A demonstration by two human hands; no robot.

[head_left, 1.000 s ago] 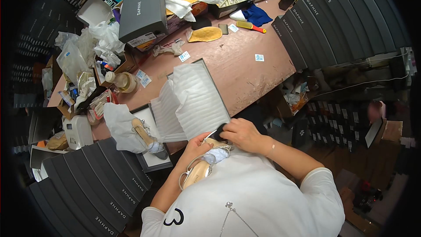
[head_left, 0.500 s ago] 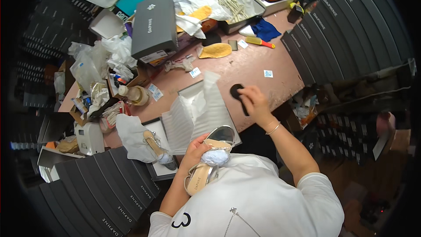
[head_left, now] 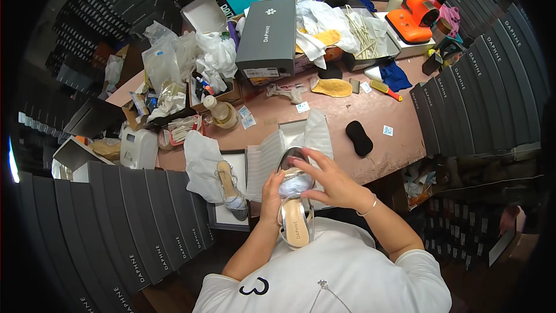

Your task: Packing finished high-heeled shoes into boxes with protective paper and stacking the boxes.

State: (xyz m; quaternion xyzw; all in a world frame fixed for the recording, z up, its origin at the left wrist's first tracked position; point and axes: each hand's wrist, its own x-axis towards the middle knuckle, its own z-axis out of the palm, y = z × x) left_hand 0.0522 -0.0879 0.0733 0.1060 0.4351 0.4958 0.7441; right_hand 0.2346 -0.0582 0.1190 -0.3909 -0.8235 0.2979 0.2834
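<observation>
My left hand (head_left: pixel 270 197) grips a silver sandal (head_left: pixel 295 227) close to my chest, its toe pointing away from me and its pale insole facing up. White stuffing (head_left: pixel 296 184) fills the front of the sandal. Beside the toe, my right hand (head_left: pixel 335 182) has its fingers spread, the tips at or just over the straps; whether they touch is hard to tell. An open shoe box (head_left: pixel 251 178) with white foam wrap (head_left: pixel 263 153) lies just beyond. The matching sandal (head_left: pixel 227 183) rests on its left side. A black oval sponge (head_left: pixel 359 138) lies on the table to the right.
Stacks of dark shoe boxes rise at the left (head_left: pixel 142 220) and right (head_left: pixel 486 90). On the pink table (head_left: pixel 341 110) are a pump bottle (head_left: pixel 220 111), a yellow insole (head_left: pixel 332 87), a brush (head_left: pixel 386 89) and a closed grey box (head_left: pixel 267 37). An orange device (head_left: pixel 412 18) stands at the back right.
My right hand has left the black sponge on the table and come back to the sandal's toe. The sandal is now held straighter, and the whole view has shifted.
</observation>
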